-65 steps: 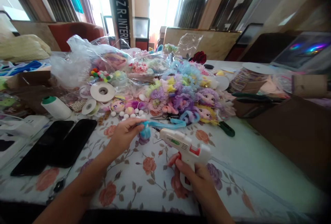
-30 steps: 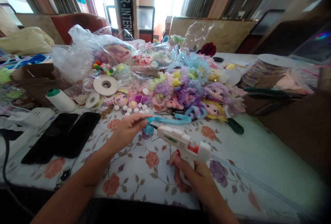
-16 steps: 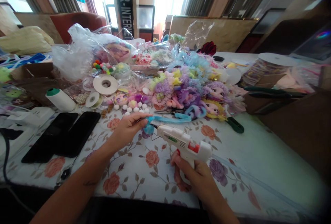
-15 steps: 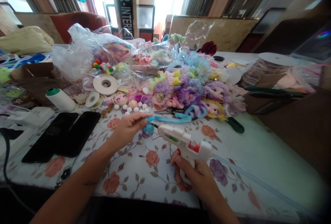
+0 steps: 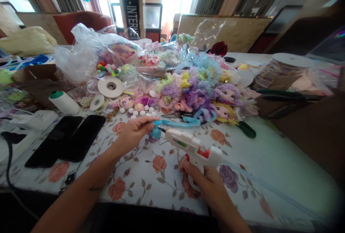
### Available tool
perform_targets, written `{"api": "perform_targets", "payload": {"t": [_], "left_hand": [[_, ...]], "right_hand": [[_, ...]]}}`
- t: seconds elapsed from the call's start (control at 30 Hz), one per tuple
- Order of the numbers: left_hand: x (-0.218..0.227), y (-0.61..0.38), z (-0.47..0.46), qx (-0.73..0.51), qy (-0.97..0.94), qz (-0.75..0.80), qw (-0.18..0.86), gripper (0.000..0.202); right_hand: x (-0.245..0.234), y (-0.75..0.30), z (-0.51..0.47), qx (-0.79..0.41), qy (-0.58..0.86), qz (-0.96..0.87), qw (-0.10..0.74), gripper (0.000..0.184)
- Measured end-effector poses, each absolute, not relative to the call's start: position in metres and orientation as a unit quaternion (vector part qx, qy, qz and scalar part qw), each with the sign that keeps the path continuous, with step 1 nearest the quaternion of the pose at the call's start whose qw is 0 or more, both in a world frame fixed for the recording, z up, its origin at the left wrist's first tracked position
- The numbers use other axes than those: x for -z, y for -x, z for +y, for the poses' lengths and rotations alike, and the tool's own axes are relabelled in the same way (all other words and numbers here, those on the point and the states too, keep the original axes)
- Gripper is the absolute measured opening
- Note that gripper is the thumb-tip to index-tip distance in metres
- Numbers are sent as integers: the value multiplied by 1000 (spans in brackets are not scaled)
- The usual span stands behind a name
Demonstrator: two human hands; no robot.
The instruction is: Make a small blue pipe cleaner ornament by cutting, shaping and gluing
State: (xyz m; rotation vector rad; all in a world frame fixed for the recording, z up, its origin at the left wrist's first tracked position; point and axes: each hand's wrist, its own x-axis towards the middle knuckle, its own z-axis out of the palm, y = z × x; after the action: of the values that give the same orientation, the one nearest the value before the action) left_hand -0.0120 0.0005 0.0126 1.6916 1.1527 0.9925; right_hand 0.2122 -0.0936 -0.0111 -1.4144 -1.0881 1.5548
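My left hand pinches a light-blue ribbon, which is bunched at my fingertips and trails off to the right over the table. My right hand is wrapped around the handle of a white glue gun with a red part near its back. The gun's dark nozzle points left and sits at the bunched blue material; whether it touches is too fine to tell. Just behind the ribbon lie dark-handled scissors, partly covered by other things.
Two black phones and a white power strip lie left. A thread spool and ribbon roll stand behind them. Across the back are pastel ruffles, doll heads and plastic bags. A cardboard box stands right.
The view has shifted very slightly. Both hands, the ribbon and the glue gun keep nearly the same positions.
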Motion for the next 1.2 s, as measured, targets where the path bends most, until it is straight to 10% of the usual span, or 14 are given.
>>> {"api": "perform_targets", "payload": {"t": [1.2], "left_hand": [[-7, 13, 3, -400, -644, 466, 456, 34]], "right_hand": [[11, -212, -93, -621, 539, -420, 383, 43]]}}
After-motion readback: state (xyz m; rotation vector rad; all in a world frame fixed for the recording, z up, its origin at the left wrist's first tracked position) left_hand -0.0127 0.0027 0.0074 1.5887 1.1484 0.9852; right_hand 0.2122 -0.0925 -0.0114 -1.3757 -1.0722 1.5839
